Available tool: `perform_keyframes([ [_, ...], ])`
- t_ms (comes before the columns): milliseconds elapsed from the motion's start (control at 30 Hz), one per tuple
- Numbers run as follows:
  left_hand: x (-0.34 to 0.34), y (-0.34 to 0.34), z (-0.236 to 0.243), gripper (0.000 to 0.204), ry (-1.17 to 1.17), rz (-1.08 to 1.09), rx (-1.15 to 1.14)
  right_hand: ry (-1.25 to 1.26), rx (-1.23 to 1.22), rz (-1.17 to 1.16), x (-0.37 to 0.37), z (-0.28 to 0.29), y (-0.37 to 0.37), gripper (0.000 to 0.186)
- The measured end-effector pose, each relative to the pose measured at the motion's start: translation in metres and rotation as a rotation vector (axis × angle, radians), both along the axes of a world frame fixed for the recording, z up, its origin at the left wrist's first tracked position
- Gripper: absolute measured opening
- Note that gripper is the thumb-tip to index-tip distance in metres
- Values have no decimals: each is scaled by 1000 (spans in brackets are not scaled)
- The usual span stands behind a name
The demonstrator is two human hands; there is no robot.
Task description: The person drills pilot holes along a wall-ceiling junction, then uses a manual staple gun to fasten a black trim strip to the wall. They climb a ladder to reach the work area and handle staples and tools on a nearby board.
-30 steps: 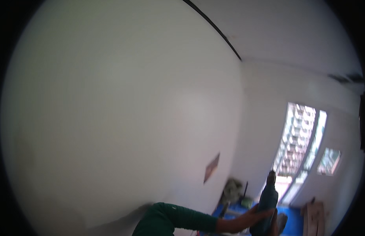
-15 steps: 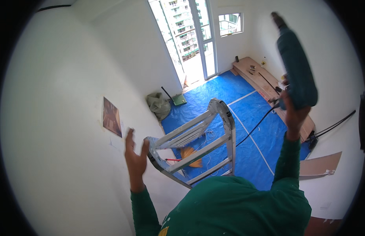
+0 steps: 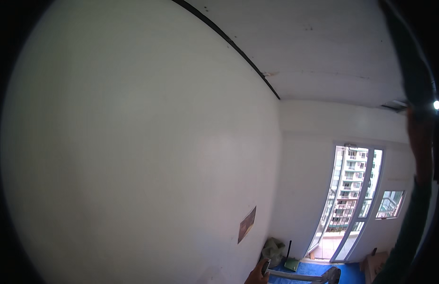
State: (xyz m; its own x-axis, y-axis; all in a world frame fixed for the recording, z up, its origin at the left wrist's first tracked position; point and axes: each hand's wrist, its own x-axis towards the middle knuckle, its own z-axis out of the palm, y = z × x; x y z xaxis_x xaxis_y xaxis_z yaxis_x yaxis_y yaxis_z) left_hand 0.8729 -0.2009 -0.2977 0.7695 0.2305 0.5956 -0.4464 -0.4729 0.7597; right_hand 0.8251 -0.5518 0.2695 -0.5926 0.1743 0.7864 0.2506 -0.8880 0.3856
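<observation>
My left hand (image 3: 257, 273) is at the lower edge, its fingers curled over the end of the metal stepladder's (image 3: 297, 276) top. Most of the ladder is below the picture. At the far right my right arm is raised, with the green sleeve (image 3: 413, 225) running up to my right hand (image 3: 420, 142). That hand grips a dark teal power drill (image 3: 413, 66), which points up toward the ceiling. The drill and fingers are dim and partly lost in the dark rim.
A white wall (image 3: 148, 142) fills the left, with a dark strip (image 3: 224, 35) along the ceiling (image 3: 323, 52). A small picture (image 3: 247, 225) hangs low. A glass door (image 3: 349, 203), window (image 3: 389, 204), sack (image 3: 273, 251), green dustpan (image 3: 291, 264) and blue floor sheet (image 3: 314, 269) lie beyond.
The view has swung up and left toward the wall and ceiling. My left hand, open beside the ladder before, now holds its top. The drill is raised at the far right.
</observation>
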Motion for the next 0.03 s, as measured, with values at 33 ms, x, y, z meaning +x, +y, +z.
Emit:
perform_keyframes([
  [33, -5, -2, 6, 62, 145, -103, -158, -20, -30, 43, 15, 21, 26, 76],
])
